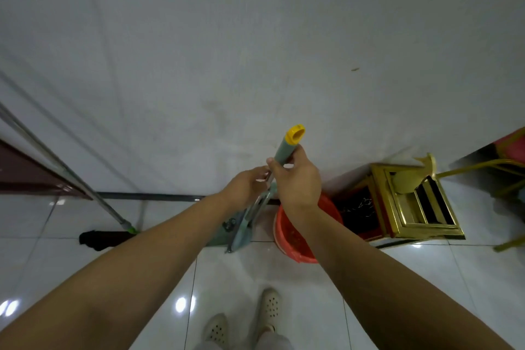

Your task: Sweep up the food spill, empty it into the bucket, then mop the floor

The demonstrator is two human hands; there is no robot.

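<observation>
Between both hands stands the mop handle [287, 148]. Right hand [298, 179] grips its top; left hand [245, 186] pinches it lower. Below the right hand sits the bucket [287, 239].

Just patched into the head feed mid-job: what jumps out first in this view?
Dead centre, both hands grip a grey handle with a yellow cap: right hand high, left hand just below. Behind the right wrist an orange bucket stands on the floor by the wall. Further left, a mop leans on the wall, its dark head on the tiles.

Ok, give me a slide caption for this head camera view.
Both hands grip the yellow-capped mop handle above the red bucket by the wall.
</observation>
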